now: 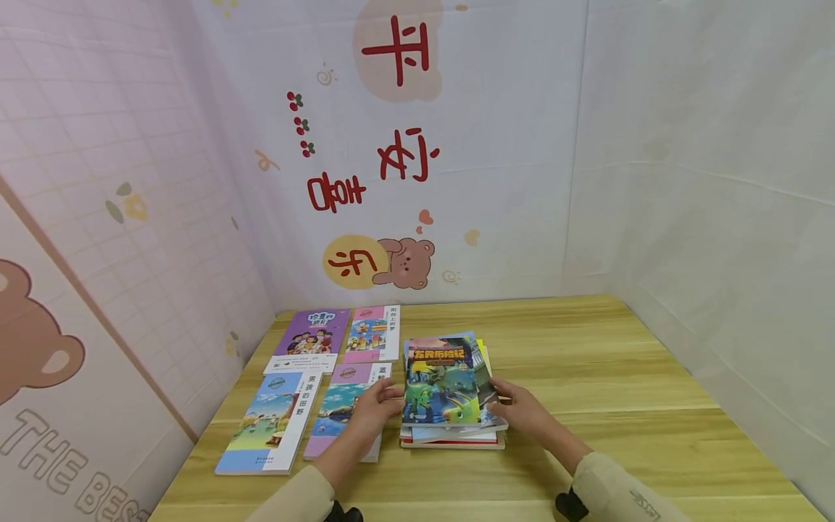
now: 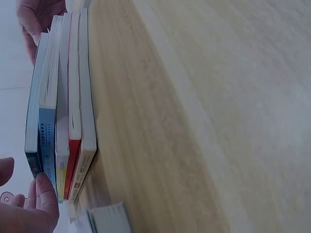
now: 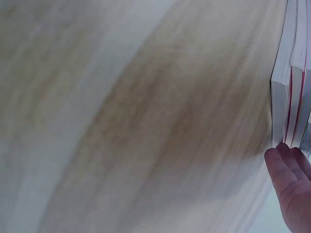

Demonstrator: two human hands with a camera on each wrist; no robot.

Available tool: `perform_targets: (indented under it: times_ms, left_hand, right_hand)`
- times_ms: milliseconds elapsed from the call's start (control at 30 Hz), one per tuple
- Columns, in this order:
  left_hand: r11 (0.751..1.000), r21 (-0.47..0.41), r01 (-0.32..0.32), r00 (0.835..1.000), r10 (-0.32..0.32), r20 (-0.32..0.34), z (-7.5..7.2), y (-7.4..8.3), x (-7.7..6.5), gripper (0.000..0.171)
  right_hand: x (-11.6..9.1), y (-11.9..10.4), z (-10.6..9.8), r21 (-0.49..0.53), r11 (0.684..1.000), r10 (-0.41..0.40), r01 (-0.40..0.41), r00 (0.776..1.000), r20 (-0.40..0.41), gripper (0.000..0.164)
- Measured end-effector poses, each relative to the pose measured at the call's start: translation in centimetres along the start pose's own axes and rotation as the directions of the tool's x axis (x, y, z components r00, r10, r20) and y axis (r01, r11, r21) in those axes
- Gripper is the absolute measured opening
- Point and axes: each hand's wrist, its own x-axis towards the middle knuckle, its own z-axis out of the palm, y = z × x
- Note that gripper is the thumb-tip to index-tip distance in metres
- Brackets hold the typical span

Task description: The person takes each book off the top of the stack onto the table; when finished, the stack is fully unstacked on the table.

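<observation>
A stack of several books [image 2: 63, 97] lies at the middle of the table, its edges uneven. On top is a dinosaur comic [image 1: 441, 384] with a green and orange cover. My left hand [image 1: 375, 412] is at the stack's left side; in the left wrist view its fingertips [image 2: 43, 182] touch the spines of the upper books. From the other side, my right hand [image 1: 518, 407] rests its fingers [image 3: 279, 162] against the stack's edges. Neither hand curls round a book. Below the comic, the other covers are mostly hidden.
Left of the stack lie a purple book [image 1: 313, 337], a pink book [image 1: 372, 333], a blue-and-green book [image 1: 267, 424] and a pink-and-blue book [image 1: 335, 406], partly behind my left hand. Printed cloth [image 1: 496, 181] hangs behind the wooden table [image 1: 620, 406] and at both sides.
</observation>
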Motion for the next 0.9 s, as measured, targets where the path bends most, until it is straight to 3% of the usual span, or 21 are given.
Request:
perform_targets:
  times_ms: [367,633,767,900]
  left_hand:
    - [1.0,0.013,-0.006,1.0,0.006,0.031,0.1,0.0,0.3,0.057]
    - [0.998,0.057,-0.039,0.98,0.027,0.2,1.8,0.8,1.0,0.055]
    - [0.992,0.116,-0.055,0.988,0.037,0.15,2.7,0.9,1.2,0.059]
    - [0.977,0.202,-0.069,0.996,0.056,0.07,2.0,0.1,1.1,0.065]
  right_hand:
    - [0.0,0.4,0.1,0.024,1.0,-0.007,0.007,1.0,-0.01,0.058]
    - [0.1,0.6,0.0,0.031,1.0,0.006,-0.005,0.999,-0.041,0.055]
    - [0.2,0.6,0.0,0.02,1.0,0.022,-0.02,0.998,-0.064,0.053]
    - [0.5,0.8,0.2,0.007,1.0,-0.001,0.001,0.997,-0.072,0.052]
